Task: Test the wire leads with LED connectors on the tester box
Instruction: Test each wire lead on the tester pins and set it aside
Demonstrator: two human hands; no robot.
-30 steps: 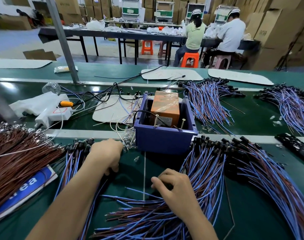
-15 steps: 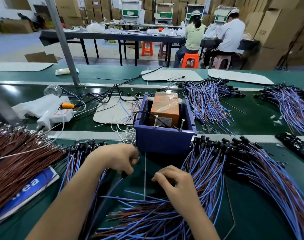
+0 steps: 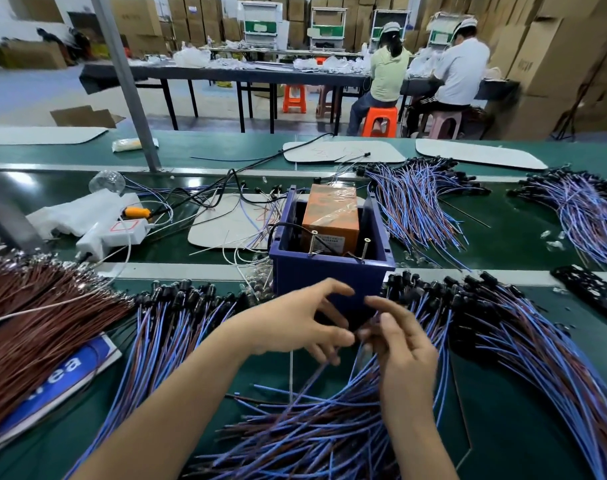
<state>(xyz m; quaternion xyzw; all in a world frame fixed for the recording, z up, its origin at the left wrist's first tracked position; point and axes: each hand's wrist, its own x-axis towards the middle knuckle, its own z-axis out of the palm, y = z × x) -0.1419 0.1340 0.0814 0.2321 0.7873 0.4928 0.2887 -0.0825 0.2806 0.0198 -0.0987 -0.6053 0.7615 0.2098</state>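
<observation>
Looks far from finished: heaps of wires [image 3: 295, 434] at 3, 6 and 9 o'clock of the tester box [image 3: 329, 275], tested or untested impossible to tell. No contact yet with the two screws [image 3: 312, 242] at its near rim. Just at 6 o'clock of the box, left hand [image 3: 291, 323] and right hand [image 3: 402, 344] raised, fingers curled, pinching one blurred wire lead [image 3: 315, 375] between them.

Tester box [image 3: 333, 278] at centre, carton [image 3: 331, 216] inside it. The wire leads [image 3: 177, 320] lie left, right and before it, further bundles [image 3: 416, 199] behind-right, a board [image 3: 222, 223] behind-left.
</observation>
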